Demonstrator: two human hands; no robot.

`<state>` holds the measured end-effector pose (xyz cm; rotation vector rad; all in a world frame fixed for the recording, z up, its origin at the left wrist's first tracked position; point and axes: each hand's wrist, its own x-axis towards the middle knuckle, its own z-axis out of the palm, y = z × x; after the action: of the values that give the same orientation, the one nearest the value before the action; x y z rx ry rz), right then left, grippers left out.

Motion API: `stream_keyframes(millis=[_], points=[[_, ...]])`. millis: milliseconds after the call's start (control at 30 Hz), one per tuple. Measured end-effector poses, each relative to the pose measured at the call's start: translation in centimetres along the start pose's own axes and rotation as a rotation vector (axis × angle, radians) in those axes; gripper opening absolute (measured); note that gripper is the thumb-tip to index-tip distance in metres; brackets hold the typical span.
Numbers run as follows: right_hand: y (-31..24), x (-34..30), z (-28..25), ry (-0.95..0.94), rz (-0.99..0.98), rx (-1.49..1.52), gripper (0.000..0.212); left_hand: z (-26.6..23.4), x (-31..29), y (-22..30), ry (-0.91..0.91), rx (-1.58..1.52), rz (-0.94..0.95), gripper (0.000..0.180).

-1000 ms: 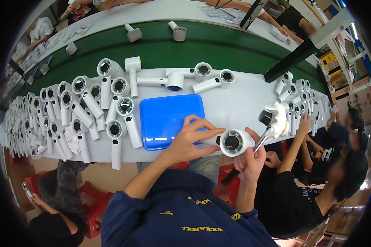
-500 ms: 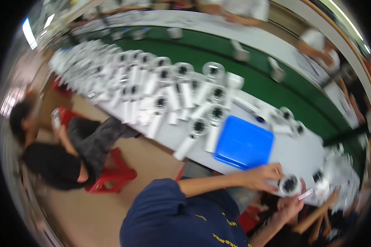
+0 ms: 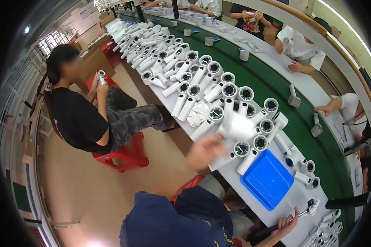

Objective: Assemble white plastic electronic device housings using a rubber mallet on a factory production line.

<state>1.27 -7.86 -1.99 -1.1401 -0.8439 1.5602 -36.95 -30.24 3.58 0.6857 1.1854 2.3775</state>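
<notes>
Smeared by motion, my left hand reaches over the table's near edge. Its fingers close on a blurred white piece, which looks like a hair dryer body. Around it lie several white hair dryer bodies with round dark-centred heads and straight handles. Lower right, my right hand is closed round a black-handled tool with a slim metal shaft. Its far end meets a small white and dark piece that I cannot make out. Between my hands, a blue plastic tray rests on the table.
A long pile of hair dryer bodies runs to the far left. A crumpled white cloth lies near the edge. Beyond is a green conveyor belt, with people seated across it. At left a person sits on a red stool. More white parts lie lower right.
The view has swung left. My left hand has moved from beside my right hand to the pile, carrying the white piece. My right hand has drawn apart and its black-handled tool now shows.
</notes>
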Motion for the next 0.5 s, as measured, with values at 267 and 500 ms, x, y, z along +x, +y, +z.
stream_keyframes(millis=[267, 500], points=[[0.7, 0.6, -2.0, -0.014, 0.055, 0.129, 0.031, -19.4, 14.3, 6.7, 0.728, 0.884, 0.222, 0.034], [-0.8, -0.7, 0.3, 0.274, 0.087, -0.330, 0.042, -24.3, 25.0, 6.5, 0.801, 1.439, 0.266, 0.048]])
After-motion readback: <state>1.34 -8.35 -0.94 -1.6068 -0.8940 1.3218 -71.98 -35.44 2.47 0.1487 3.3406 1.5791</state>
